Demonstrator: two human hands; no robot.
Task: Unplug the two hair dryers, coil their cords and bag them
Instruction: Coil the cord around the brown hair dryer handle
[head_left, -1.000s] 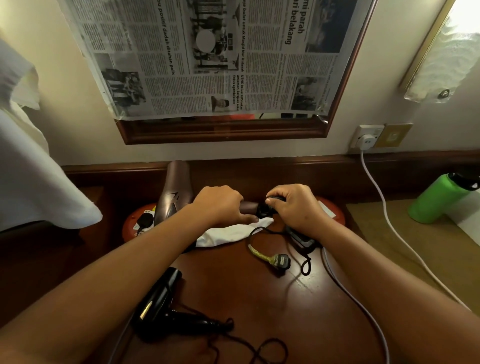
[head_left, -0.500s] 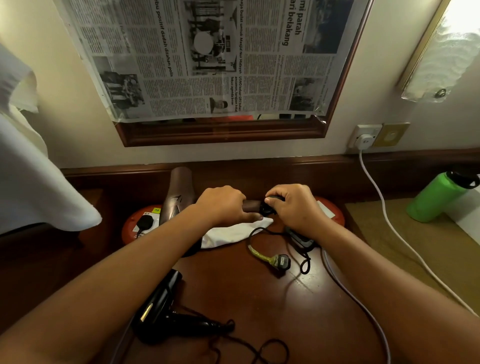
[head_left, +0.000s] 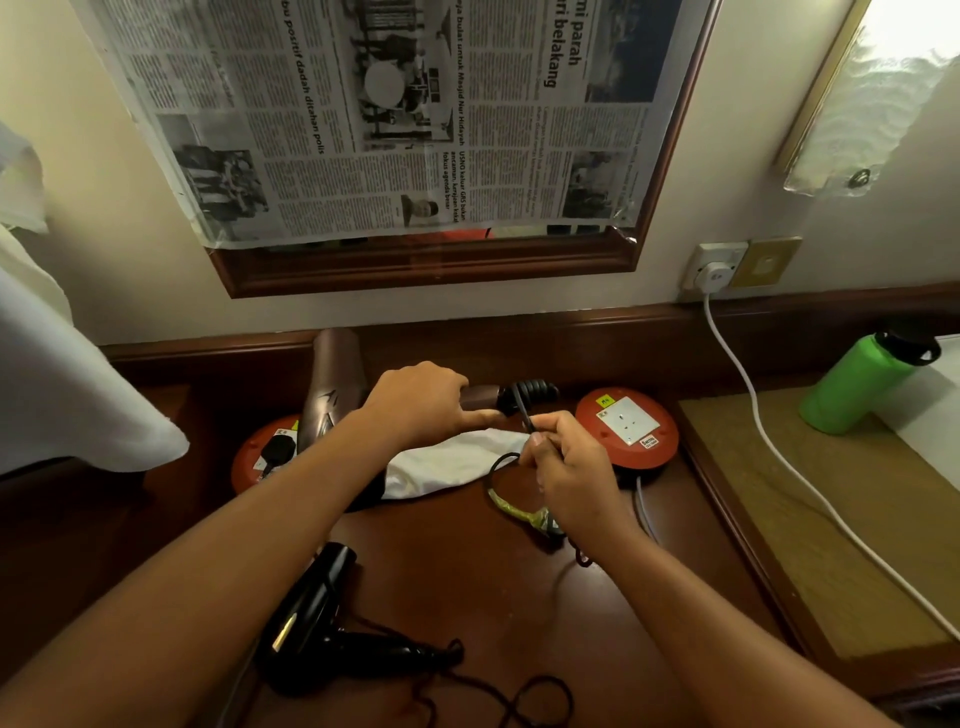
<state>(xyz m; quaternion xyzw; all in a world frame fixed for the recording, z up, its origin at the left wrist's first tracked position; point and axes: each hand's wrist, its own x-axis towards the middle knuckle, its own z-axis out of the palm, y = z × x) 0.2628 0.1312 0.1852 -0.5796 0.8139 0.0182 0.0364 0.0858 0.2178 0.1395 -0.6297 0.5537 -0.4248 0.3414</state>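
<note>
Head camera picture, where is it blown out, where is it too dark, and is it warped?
Head view: the window at upper right is blown out white; the black hair dryer at the bottom merges into shadow on the dark desk; wide-angle distortion tilts the mirror frame.

Looks like a hotel room or bedroom vanity: dark wood desk (head_left: 467, 571) against a cream wall, framed mirror (head_left: 441, 270) covered with newspaper (head_left: 389, 119). Wall socket (head_left: 719, 265), white towel (head_left: 62, 374) at left, green bottle (head_left: 857, 389) at right.
</note>
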